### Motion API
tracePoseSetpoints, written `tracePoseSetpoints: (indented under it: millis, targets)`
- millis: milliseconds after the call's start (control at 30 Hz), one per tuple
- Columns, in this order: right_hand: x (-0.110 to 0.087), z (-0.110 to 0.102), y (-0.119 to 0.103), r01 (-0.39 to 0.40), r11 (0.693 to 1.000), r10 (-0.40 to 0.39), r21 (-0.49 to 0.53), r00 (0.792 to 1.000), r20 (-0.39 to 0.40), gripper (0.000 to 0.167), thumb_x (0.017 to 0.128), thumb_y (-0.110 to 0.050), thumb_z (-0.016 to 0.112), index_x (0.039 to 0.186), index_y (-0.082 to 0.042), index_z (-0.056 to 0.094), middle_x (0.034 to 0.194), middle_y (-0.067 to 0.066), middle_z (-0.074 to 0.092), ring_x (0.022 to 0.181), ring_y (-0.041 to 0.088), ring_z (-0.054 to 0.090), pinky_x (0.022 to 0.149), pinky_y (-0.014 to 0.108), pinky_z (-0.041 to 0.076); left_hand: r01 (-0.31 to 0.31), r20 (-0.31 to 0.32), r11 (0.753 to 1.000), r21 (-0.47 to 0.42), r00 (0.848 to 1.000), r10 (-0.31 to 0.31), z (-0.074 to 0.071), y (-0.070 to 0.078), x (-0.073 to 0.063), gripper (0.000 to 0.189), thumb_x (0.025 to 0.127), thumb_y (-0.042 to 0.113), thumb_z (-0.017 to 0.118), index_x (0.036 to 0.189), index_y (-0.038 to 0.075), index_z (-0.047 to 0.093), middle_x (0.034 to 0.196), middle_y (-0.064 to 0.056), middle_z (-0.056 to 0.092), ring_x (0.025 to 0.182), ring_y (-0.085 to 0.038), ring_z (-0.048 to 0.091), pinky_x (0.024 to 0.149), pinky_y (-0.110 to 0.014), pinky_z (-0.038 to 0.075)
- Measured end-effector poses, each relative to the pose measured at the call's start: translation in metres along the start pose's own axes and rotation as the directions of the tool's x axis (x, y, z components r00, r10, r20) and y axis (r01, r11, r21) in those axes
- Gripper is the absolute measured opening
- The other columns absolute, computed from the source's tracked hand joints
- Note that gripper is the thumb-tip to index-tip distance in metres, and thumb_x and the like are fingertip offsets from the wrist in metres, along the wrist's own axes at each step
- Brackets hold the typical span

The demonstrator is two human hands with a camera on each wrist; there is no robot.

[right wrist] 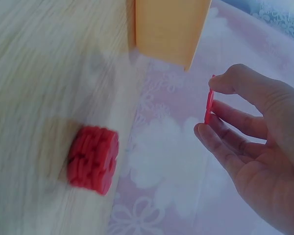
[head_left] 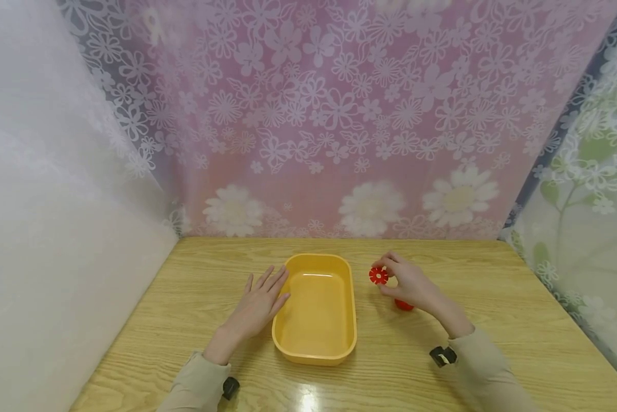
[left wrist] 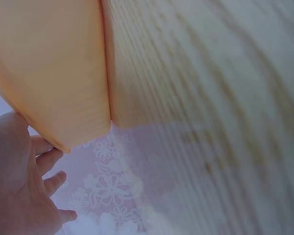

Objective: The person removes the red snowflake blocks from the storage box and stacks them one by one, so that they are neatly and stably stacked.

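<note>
Between its thumb and fingertips, my right hand [head_left: 413,286] pinches a thin red notched disc [head_left: 373,274] with a hole in its middle. In the head view the disc faces me, raised beside the tray's right side; edge-on, it shows as a narrow strip in the right wrist view. A short stack of similar red discs [right wrist: 93,159] sits on the table below that hand, mostly hidden by it in the head view. My left hand [head_left: 254,306] rests with extended fingers on the left rim of a yellow rectangular tray [head_left: 315,320], whose inside holds nothing.
The wood-grain table [head_left: 195,280] runs back to a pink flowered curtain [head_left: 308,126]. A pale sheet [head_left: 71,200] hangs on the left, and a green-leafed flowered one [head_left: 586,200] on the right. Both wrists carry black straps.
</note>
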State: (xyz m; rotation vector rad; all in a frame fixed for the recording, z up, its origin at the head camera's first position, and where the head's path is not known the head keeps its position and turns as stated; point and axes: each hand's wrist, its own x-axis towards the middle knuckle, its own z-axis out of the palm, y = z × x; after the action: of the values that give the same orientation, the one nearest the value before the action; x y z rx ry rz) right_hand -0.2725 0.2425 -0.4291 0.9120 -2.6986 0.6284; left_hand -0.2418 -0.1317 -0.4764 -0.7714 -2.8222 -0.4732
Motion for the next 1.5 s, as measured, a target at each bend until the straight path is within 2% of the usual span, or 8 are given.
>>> tracePoseSetpoints:
  millis: [267, 600, 733, 933, 1267, 1500]
  targets:
    - [-0.018, -0.007, 0.012, -0.053, 0.999, 0.053, 0.006, 0.999, 0.007, 0.036, 0.082, -0.002, 0.081, 0.115, 0.001, 0.067, 0.106, 0.01, 0.058, 0.087, 0.025, 0.065, 0.075, 0.043, 0.059, -0.001, -0.005, 1.0, -0.002, 1.0, 0.001, 0.001, 0.0, 0.0, 0.06, 0.109, 0.036, 0.047, 0.159, 0.007, 0.033, 0.165, -0.007, 0.031, 0.154, -0.033, 0.021, 0.118, -0.07, 0.012]
    - [-0.04, -0.008, 0.027, -0.038, 0.998, 0.037, -0.05, 0.999, -0.024, 0.034, 0.078, -0.001, 0.081, 0.11, 0.001, 0.07, 0.1, 0.007, 0.059, 0.081, 0.021, 0.064, 0.069, 0.035, 0.057, -0.004, -0.012, 1.0, -0.01, 1.0, 0.003, 0.001, 0.001, -0.001, 0.06, 0.109, 0.034, 0.048, 0.159, 0.006, 0.033, 0.165, -0.008, 0.031, 0.154, -0.034, 0.022, 0.117, -0.071, 0.013]
    - [-0.048, -0.007, 0.032, -0.053, 0.998, 0.052, -0.039, 0.999, -0.012, 0.034, 0.078, -0.001, 0.082, 0.11, 0.0, 0.07, 0.101, 0.007, 0.06, 0.081, 0.021, 0.064, 0.069, 0.036, 0.057, -0.004, -0.011, 1.0, -0.003, 1.0, 0.004, 0.001, 0.001, -0.001, 0.059, 0.109, 0.034, 0.048, 0.159, 0.006, 0.033, 0.165, -0.008, 0.03, 0.154, -0.033, 0.021, 0.117, -0.071, 0.014]
    - [-0.054, -0.005, 0.036, -0.088, 0.996, 0.089, -0.028, 0.996, 0.029, 0.035, 0.079, -0.002, 0.083, 0.111, 0.001, 0.071, 0.101, 0.008, 0.061, 0.084, 0.024, 0.067, 0.071, 0.04, 0.059, -0.004, -0.018, 1.0, 0.0, 1.0, 0.004, 0.0, 0.002, -0.001, 0.059, 0.108, 0.034, 0.049, 0.158, 0.005, 0.034, 0.165, -0.01, 0.031, 0.153, -0.035, 0.022, 0.116, -0.071, 0.014]
    - [-0.059, 0.001, 0.04, -0.098, 0.993, 0.102, -0.062, 0.992, 0.076, 0.033, 0.08, -0.004, 0.083, 0.111, 0.002, 0.071, 0.101, 0.008, 0.062, 0.083, 0.022, 0.064, 0.068, 0.031, 0.057, 0.005, -0.014, 1.0, 0.001, 1.0, -0.005, 0.001, 0.0, -0.001, 0.059, 0.109, 0.035, 0.048, 0.159, 0.007, 0.033, 0.165, -0.007, 0.03, 0.154, -0.034, 0.022, 0.117, -0.071, 0.014]
    - [-0.06, 0.004, 0.041, -0.097, 0.994, 0.102, -0.055, 0.99, 0.094, 0.034, 0.081, -0.003, 0.081, 0.113, 0.003, 0.071, 0.103, 0.009, 0.063, 0.086, 0.026, 0.067, 0.071, 0.035, 0.059, -0.003, -0.03, 1.0, -0.011, 1.0, 0.002, 0.0, 0.002, -0.001, 0.059, 0.108, 0.034, 0.049, 0.158, 0.006, 0.035, 0.164, -0.008, 0.033, 0.153, -0.034, 0.024, 0.116, -0.071, 0.015]
